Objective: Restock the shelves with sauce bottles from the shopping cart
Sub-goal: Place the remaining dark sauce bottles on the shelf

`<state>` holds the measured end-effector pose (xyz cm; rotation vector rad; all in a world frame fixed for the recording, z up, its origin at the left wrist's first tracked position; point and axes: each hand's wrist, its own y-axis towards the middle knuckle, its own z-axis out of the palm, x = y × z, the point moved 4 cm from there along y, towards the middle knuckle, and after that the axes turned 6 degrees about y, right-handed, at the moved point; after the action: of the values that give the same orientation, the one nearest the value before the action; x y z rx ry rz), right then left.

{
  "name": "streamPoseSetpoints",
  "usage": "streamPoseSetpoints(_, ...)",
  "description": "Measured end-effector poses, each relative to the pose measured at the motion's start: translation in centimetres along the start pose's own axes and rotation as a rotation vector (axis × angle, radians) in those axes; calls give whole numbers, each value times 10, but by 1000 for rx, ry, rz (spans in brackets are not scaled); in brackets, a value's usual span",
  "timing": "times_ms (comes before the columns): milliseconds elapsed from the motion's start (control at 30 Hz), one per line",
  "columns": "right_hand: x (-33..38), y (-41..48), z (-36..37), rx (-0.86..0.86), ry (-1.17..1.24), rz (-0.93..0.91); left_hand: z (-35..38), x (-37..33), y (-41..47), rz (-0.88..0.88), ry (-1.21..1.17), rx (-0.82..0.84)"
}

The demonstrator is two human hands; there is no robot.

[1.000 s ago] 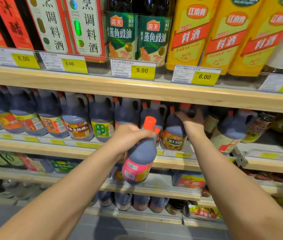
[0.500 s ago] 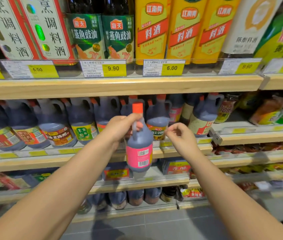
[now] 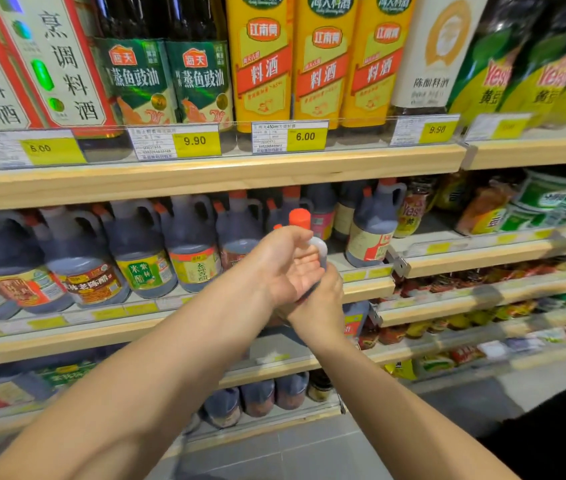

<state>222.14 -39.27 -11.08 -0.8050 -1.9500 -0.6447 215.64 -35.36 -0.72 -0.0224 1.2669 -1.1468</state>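
Note:
A dark sauce bottle with a red cap (image 3: 299, 218) is held up in front of the second shelf (image 3: 101, 315); my hands hide most of its body. My left hand (image 3: 283, 263) curls over its shoulder and handle, palm towards me. Just below, my right hand (image 3: 321, 299) grips the bottle's lower body. The two hands touch. Behind them the shelf holds a row of dark handled jugs (image 3: 143, 251) with red caps and coloured labels, and one more jug (image 3: 371, 230) stands to the right of my hands.
The top shelf (image 3: 205, 174) carries tall yellow and green-labelled bottles (image 3: 264, 64) behind price tags (image 3: 305, 136). To the right are jars and packets (image 3: 548, 202). Lower shelves hold more jugs (image 3: 257, 398) and packets. Grey floor tiles lie below.
My right hand left the shelf's jugs and came onto the bottle's lower body. The bottle rose closer to the second shelf. The view shifted to the right.

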Motion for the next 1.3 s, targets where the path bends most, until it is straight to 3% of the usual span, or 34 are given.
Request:
streamPoseSetpoints(100, -6, 4, -11, -59, 60, 33, 12, 8, -4, -17, -71, 60)
streamPoseSetpoints(267, -11, 18, -46, -46, 25, -113, 11, 8, -4, -14, 33, 186)
streamPoseSetpoints(367, -11, 39, -69, -73, 34, -131, -11, 3, 8, 67, 395, 126)
streamPoseSetpoints(500, -11, 72, -85, -81, 147, -212, -54, -17, 40, 502, 938, -387)
streamPoseSetpoints(600, -11, 93, -79, -19, 195, -226, -46, -22, 53, 708, 1354, -413)
streamPoseSetpoints(733, -19, 110, -62, 27, 249, -203, -40, -21, 68, 648, 1753, -458)
streamPoseSetpoints(833, -31, 120, -55, 33, 250, -130, -46, -18, 72, 618, 1850, -498)
streamPoseSetpoints(900, -35, 126, -54, 34, 125, -114, -48, -14, 74, 628, 1838, -477)
streamPoseSetpoints(1300, -34, 129, -56, -11, -42, -168, -40, 8, 87, 522, 1868, -426)
